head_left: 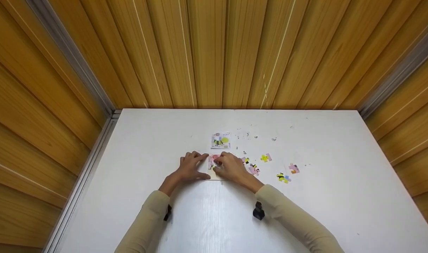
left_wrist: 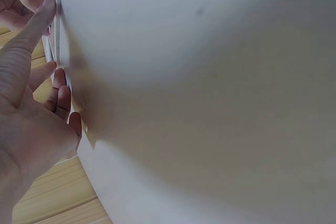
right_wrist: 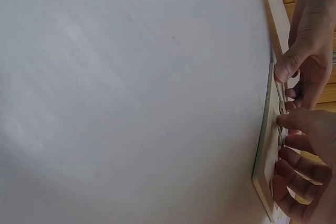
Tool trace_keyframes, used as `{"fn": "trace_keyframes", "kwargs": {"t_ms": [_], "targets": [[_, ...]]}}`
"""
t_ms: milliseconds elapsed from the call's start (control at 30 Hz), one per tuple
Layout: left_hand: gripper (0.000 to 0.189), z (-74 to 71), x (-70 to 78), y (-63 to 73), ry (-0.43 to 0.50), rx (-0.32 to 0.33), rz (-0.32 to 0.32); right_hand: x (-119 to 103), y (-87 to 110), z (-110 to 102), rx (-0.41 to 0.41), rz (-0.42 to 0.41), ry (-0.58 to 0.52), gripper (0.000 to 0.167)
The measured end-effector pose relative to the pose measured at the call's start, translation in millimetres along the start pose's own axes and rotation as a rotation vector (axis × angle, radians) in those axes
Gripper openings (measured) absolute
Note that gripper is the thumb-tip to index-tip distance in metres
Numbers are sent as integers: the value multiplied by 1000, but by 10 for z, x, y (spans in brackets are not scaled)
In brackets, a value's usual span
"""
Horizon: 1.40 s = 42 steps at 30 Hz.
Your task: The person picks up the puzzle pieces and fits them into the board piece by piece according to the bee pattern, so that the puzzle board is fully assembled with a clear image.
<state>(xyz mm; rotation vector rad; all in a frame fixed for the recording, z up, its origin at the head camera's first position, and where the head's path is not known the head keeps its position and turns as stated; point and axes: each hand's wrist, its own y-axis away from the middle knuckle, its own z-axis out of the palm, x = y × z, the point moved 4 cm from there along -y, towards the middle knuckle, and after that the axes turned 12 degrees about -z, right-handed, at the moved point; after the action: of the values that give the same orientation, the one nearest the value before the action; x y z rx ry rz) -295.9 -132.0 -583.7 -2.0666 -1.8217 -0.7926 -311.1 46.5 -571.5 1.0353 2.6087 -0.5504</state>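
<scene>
A small puzzle board [head_left: 215,176] lies between the two hands, with pink pieces [head_left: 211,162] along its back left part. My left hand [head_left: 191,167] rests at the board's left edge, its thumb on the front corner and its forefinger by the back corner. Over the board, my right hand [head_left: 231,168] pinches a small puzzle piece between thumb and forefinger, mostly hidden by the fingers. From the right wrist view, the right hand's other fingers [right_wrist: 299,179] curl down along the board's far side.
Behind the board lies a square picture card [head_left: 220,141] with a yellow and black bee. Loose puzzle pieces [head_left: 266,157] are scattered to the right, one cluster [head_left: 254,169] close by the right wrist. Small bits [head_left: 274,139] dot the white table [head_left: 323,211], which wooden panels [head_left: 207,52] surround.
</scene>
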Motion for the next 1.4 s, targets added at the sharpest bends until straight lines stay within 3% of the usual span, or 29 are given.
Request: {"fn": "trace_keyframes", "kwargs": {"t_ms": [300, 667, 933, 1167, 1400], "targets": [[86, 18, -29, -22, -9, 2, 4, 17, -12, 22, 56, -19, -4, 21], [87, 27, -12, -22, -16, -5, 8, 39, -37, -12, -6, 103, -65, 22], [86, 9, -19, 1, -19, -10, -11, 14, -99, -21, -37, 119, -84, 23], [85, 36, -40, 18, 4, -9, 10, -35, -171, 46, -12, 82, -109, 19], [85, 29, -32, -28, 3, 4, 23, -18, -161, 39, 24, 135, -111, 19]]}}
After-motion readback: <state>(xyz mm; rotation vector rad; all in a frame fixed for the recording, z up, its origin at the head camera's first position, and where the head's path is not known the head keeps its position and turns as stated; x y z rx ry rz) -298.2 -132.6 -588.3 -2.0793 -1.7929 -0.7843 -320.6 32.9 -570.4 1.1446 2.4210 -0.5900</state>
